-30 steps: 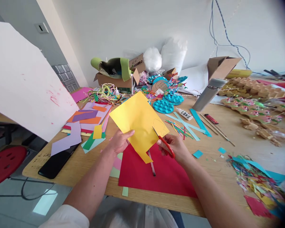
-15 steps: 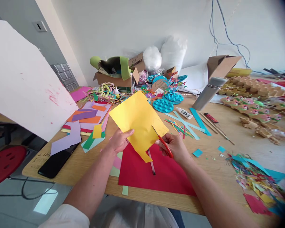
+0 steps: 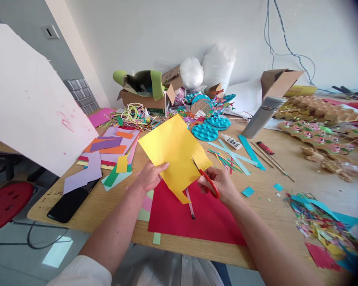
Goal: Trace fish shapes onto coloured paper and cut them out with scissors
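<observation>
Head, yellow paper (image 3: 174,147) in left hand (image 3: 151,175), probably pinched

black phone (image 3: 67,204) (partly under lilac paper (image 3: 78,183)) | grey flask (image 3: 259,122) | glue bottle (image 3: 231,142) near blue strips (image 3: 252,153) | red stool (image 3: 19,206)

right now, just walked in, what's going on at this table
A person is sitting or standing at a light wooden table, using scissors on paper. The left hand holds a large yellow paper sheet by its lower left edge. The right hand holds red-handled metal scissors, their blades at the sheet beside a thin drawn outline near its right corner. Below lies a large red paper sheet with a slim pen on it.
</observation>
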`<state>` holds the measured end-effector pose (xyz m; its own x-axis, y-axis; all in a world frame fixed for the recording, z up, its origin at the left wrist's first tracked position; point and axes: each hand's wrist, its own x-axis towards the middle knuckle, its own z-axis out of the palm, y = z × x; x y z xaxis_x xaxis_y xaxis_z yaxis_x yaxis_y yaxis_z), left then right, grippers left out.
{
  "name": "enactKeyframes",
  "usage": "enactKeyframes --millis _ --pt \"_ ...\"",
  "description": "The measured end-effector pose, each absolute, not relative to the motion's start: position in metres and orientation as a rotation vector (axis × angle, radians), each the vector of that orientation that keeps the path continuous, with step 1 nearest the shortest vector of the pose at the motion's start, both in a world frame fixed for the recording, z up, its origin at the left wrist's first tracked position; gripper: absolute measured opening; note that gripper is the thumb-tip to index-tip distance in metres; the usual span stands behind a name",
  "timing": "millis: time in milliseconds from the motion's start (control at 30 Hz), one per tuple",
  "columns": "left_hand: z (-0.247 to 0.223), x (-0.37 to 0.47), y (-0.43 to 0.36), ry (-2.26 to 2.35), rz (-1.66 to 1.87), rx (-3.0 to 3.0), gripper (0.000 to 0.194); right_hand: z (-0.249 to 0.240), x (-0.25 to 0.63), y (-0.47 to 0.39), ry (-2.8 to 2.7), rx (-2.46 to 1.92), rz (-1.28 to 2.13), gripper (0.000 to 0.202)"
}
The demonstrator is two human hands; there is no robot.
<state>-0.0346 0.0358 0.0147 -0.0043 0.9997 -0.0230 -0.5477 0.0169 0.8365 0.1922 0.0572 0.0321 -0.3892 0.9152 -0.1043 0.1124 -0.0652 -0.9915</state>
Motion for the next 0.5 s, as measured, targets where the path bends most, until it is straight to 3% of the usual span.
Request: enactKeyframes --millis 500 --pt "0.0194 -0.0319 0.0335 0.808 1.418 0.774 0.056 0.0366 0.1863 0.0548 -1.453 -1.277 1.516 0.054"
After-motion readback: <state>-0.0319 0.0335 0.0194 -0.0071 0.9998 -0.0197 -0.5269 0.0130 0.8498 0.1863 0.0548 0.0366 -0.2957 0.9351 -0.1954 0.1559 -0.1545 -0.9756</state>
